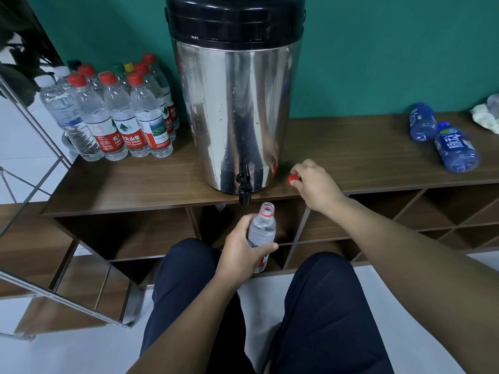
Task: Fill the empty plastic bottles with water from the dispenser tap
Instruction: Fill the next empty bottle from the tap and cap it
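**Open bottle under the tap, cap at the counter's front edge**

The steel dispenser (235, 103) stands upright on my wooden counter (364, 147), close to the front edge, its black tap (244, 188) hanging over that edge and pointing down. At the counter's left end, against the green wall, stands a cluster of capped bottles (118, 114), all upright; I count about ten, most with red caps, though those behind are partly hidden. Toward the right end, two blue bottles (442, 139) lie on their sides, touching, and a crumpled cloth (483, 116) sits by the back right corner.

My left hand (243, 252) is wrapped around the clear bottle (263, 233), fingers and thumb curled on its body. It is below the counter's front edge, just beneath the tap, its long axis near upright and leaning slightly right at the top, open mouth upward. I cannot tell how much water it holds.

My right hand (313, 182) rests at the front edge, right of the dispenser, pinching one red cap (293, 178) against the counter.
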{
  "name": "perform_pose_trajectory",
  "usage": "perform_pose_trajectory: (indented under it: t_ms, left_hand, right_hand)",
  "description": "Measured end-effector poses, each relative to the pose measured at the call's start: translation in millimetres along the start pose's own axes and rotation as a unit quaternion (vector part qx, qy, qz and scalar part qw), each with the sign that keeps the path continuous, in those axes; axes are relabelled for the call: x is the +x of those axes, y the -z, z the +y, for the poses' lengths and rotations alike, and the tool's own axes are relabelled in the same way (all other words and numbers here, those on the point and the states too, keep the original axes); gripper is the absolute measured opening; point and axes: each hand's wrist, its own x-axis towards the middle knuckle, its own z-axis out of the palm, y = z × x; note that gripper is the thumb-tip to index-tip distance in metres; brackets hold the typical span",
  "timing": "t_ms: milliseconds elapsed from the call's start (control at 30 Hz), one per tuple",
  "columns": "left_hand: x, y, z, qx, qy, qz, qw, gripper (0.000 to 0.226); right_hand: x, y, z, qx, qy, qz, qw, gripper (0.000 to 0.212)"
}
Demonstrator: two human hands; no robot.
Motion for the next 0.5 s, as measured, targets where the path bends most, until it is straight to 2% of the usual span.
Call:
perform_pose_trajectory:
  t_ms: [67,133,200,300,500]
  left_hand:
    - [-1.3,1.5,3.8,0.005,-0.005,-0.007,1.0,0.065]
    - [-3.2,4.7,9.0,0.017,-0.016,-0.016,1.0,0.062]
    - [-5.7,7.5,13.5,0.03,-0.033,-0.022,0.999,0.061]
    - [-12.4,11.8,18.5,0.036,-0.054,-0.027,0.998,0.063]
    - [-30.1,24.3,44.0,0.03,-0.089,-0.033,0.995,0.069]
  right_hand:
    - [-6.6,1.8,-3.5,0.012,0.002,-0.009,1.0,0.029]
    - [-18.3,10.2,-10.6,0.074,0.013,0.001,0.997,0.025]
    - [-36.9,26.0,-22.6,0.138,0.045,0.007,0.989,0.018]
    - [-68.8,49.0,-42.0,0.198,0.098,-0.023,0.975,0.014]
    - [-103.2,73.2,-66.0,0.121,0.183,-0.05,0.974,0.019]
